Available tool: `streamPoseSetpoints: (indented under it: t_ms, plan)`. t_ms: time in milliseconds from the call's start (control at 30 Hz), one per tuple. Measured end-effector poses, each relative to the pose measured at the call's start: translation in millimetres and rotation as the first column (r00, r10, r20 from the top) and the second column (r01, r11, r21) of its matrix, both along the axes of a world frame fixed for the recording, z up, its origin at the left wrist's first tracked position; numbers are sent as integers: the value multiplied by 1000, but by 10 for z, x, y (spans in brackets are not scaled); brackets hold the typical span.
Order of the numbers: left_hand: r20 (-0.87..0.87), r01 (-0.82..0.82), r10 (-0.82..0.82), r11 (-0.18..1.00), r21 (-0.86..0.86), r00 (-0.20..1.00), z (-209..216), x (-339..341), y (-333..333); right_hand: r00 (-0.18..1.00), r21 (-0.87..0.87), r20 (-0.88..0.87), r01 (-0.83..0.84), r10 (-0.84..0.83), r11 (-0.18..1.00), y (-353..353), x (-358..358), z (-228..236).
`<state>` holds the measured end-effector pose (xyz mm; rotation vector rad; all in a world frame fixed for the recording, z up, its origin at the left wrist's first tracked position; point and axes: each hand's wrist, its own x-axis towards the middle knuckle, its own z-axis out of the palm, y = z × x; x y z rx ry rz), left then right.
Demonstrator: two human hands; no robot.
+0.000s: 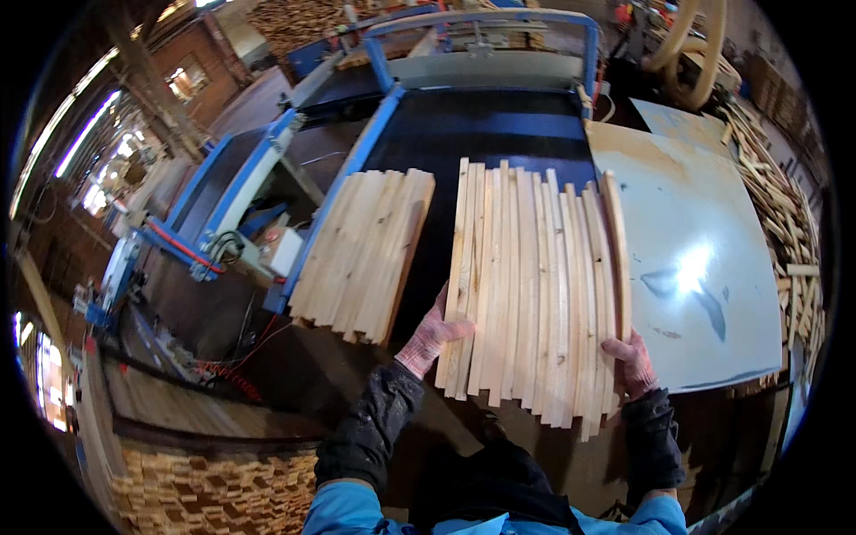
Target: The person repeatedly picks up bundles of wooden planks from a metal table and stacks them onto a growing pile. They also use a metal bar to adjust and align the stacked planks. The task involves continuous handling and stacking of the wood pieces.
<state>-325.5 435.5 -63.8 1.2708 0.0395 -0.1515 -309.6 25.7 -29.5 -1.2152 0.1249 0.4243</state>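
Between my two gloved hands is a row of long pale wooden strips (530,294), standing side by side with uneven ends. My left hand (435,334) grips the row's left side, its thumb over the outer strips. On the right side, my right hand (631,360) presses the outermost strip inward, thumb on top. The rightmost strip bows slightly away from the others at its far end. The near ends overhang the edge of the dark conveyor belt (481,125). To the left, a second block of wooden strips (366,254) lies on the belt, apart from my hands.
A blue machine frame (481,16) spans the belt's far end. On the right is a shiny metal table (687,259), with heaped wood offcuts (785,214) beyond it. Stacked lumber (214,486) stands at the lower left, and another blue-framed conveyor (227,183) at the left.
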Motion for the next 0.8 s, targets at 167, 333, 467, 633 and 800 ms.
streamPoseSetpoints:
  t_ms: [167,333,467,633,800]
  plan:
    - [-161,43,-44,999,-10,986,-378,349,67,997,-93,-79,15,-22,996,6,149,-373]
    - [-335,108,5,942,318,942,-188,536,386,994,-43,-103,-43,39,998,346,369,-282]
    - [-510,505,82,76,860,856,751,788,288,997,-81,-24,-81,79,993,667,597,-234]
    - [-241,227,68,175,958,968,1080,346,500,996,-191,51,-68,79,979,1228,835,-552]
    - [-118,174,-129,766,619,985,764,-633,529,382,-971,199,202,903,129,782,1354,-1142]
